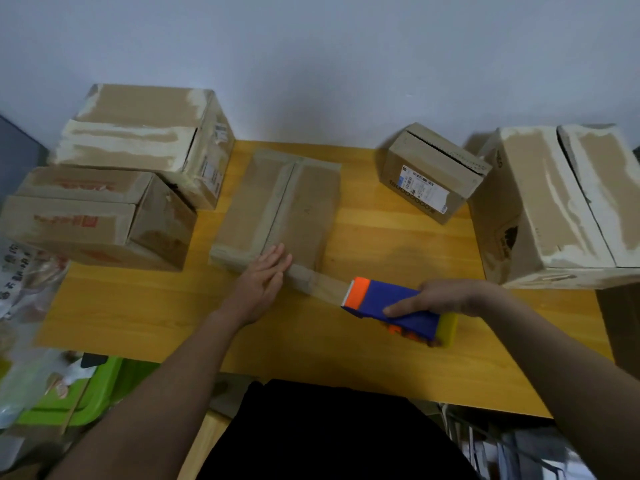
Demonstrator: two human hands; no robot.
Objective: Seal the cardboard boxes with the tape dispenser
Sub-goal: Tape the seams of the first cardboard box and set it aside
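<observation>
A flat cardboard box (304, 206) lies in the middle of the wooden table (381, 244), with tape along its centre seam. My left hand (266, 275) presses flat on the box's near edge, fingers straight. My right hand (446, 297) grips a blue and orange tape dispenser (391, 303) just off the box's near right corner. A clear strip of tape (325, 285) stretches from the dispenser's orange front to the box's near edge.
Two cardboard boxes (138, 133) (93, 216) stand at the left of the table. A small labelled box (433, 171) and a large box (561, 206) stand at the right. A green bin (97, 382) and plastic bags sit below the table's left side.
</observation>
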